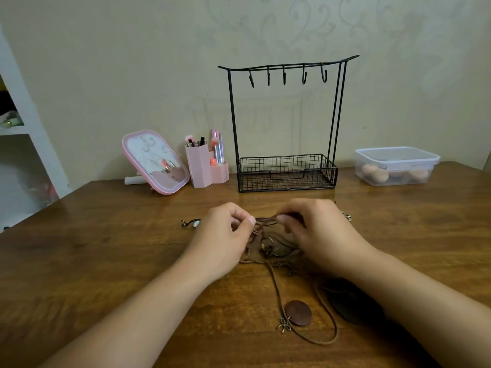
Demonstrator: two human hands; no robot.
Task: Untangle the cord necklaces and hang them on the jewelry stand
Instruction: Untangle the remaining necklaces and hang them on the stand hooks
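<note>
A tangle of brown cord necklaces (268, 248) lies on the wooden table (106, 248) in front of me. My left hand (225, 235) and my right hand (316, 229) each pinch cords at the top of the tangle, a short stretch pulled between them. One cord loops toward me with a round brown pendant (298, 312) and a small metal bow charm (285, 324). Clasp ends stick out at the left (190, 223) and right (346, 215). The black wire jewelry stand (287, 123) stands behind, its several hooks bare, its basket base holding nothing.
A pink mirror (155, 162) and a pink holder with makeup brushes (204, 166) stand left of the stand. A clear lidded box of sponges (396, 166) sits at the right rear. A white shelf unit (24, 144) is at the far left.
</note>
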